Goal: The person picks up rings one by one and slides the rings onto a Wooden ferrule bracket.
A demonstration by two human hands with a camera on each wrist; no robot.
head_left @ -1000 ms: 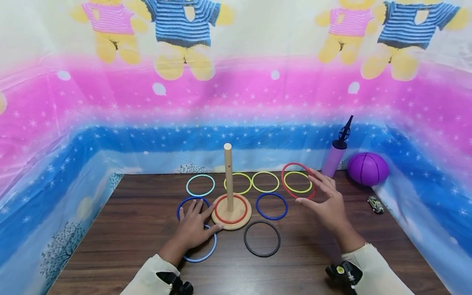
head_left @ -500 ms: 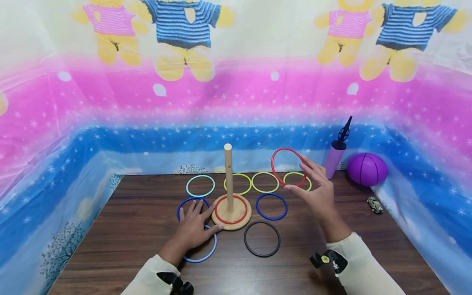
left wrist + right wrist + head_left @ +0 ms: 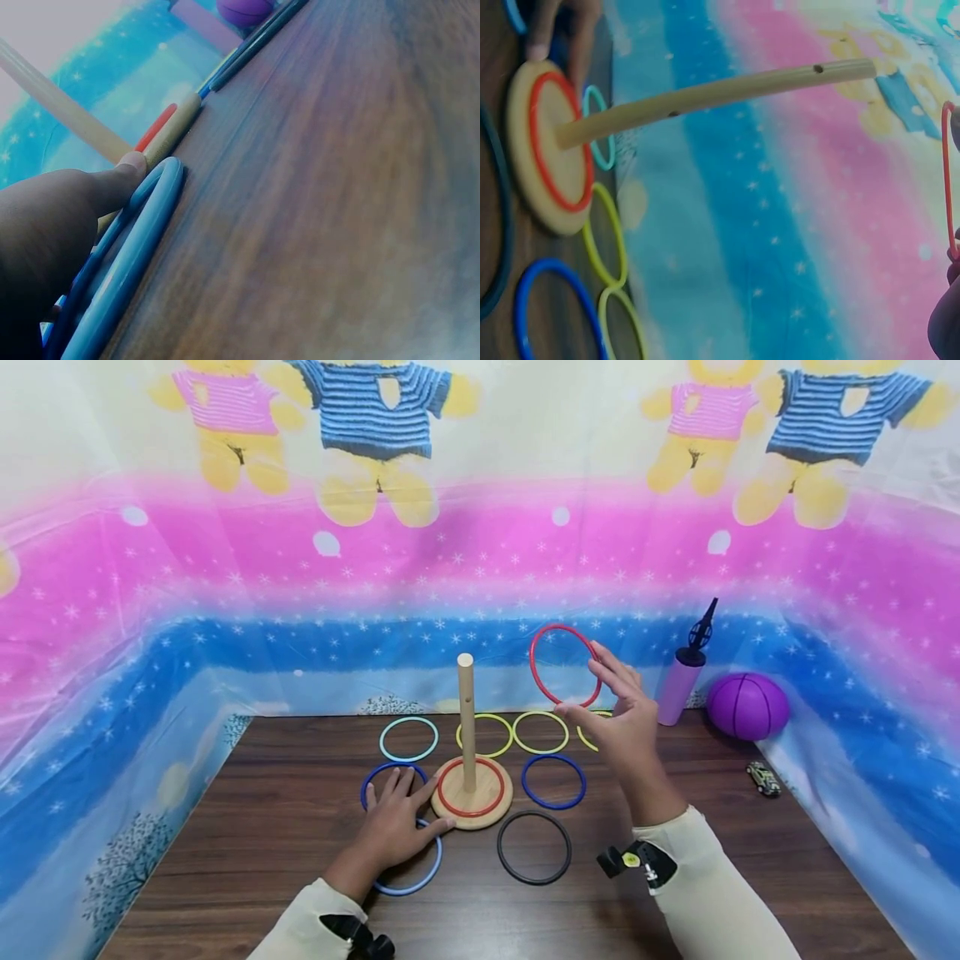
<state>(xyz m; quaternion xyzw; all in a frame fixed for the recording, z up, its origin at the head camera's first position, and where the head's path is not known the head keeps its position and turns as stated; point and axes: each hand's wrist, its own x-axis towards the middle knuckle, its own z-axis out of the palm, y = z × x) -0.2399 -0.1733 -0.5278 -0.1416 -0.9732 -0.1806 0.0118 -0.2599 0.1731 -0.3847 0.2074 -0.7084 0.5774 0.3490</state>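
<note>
My right hand pinches a red ring between thumb and fingers, raised above the table to the right of a wooden peg. In the right wrist view, the held red ring shows edge-on at the right border. The peg stands upright on a round wooden base, where another red ring lies around it. My left hand rests with spread fingers at the base's left side, the thumb touching its edge. Under that hand lie a dark blue ring and a light blue ring, both partly covered.
On the table lie a turquoise ring, several yellow rings, a blue ring and a black ring. At the back right are a purple pump, a purple ball and a toy car. A printed cloth backdrop surrounds the table.
My right hand has lifted the red ring from low over the right yellow ring, carrying it up and leftward closer to the peg. The left hand stays in place.
</note>
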